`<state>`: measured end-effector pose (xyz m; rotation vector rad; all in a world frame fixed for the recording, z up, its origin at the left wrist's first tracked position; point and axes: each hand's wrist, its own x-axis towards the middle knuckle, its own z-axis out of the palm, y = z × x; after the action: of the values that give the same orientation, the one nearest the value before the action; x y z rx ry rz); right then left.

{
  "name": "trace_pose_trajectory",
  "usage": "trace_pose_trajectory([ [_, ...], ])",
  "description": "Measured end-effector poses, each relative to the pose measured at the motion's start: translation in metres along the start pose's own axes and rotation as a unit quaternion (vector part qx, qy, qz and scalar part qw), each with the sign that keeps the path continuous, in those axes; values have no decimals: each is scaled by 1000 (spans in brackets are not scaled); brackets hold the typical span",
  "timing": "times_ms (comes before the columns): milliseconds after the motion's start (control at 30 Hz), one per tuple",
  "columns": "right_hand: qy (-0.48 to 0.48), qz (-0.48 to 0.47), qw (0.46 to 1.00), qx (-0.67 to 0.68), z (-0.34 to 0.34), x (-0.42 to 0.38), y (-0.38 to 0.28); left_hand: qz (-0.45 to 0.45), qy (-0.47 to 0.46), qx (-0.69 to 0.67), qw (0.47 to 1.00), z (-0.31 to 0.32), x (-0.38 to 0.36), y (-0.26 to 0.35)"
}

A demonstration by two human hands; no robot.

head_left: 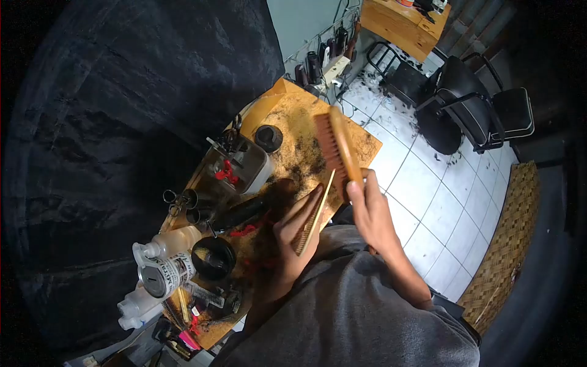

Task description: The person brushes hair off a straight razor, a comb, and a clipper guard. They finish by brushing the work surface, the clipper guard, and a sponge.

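A wooden-backed brush [346, 147] with reddish-brown bristles is in my right hand [373, 211], whose fingers wrap round its lower part. The brush stands nearly upright, bristles facing left. My left hand [299, 235] holds a thin, light-coloured comb [314, 220] slantwise against the palm and fingers. The comb's upper tip lies close to the bristles; whether they touch I cannot tell. Both hands are over the near edge of a wooden table [364, 144] strewn with dark hair clippings.
On the table are a clear container [254, 174] with tools, a round black jar [268, 139], a black bowl [213, 258], a labelled can [164, 276] and plastic bottles [174, 240]. Black chairs [458, 92] stand on the tiled floor [422, 177] at the right.
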<state>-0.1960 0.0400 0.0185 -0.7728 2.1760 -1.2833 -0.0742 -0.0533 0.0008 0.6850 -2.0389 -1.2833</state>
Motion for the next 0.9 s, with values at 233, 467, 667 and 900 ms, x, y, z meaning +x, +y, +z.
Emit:
trace_pose_trajectory([
  [233, -192, -229, 954, -27, -7, -35, -5, 163, -70, 181, 967, -29, 21, -21],
  [467, -52, -157, 985, -54, -24, -21, 18, 205, -33, 75, 975, -35, 25, 4],
  [667, 90, -20, 993, -68, -44, 4, 21, 210, -50, 7, 976, -37, 15, 11],
  [900, -182, -187, 964, 56, -53, -23, 8, 189, -28, 104, 976, -35, 13, 8],
])
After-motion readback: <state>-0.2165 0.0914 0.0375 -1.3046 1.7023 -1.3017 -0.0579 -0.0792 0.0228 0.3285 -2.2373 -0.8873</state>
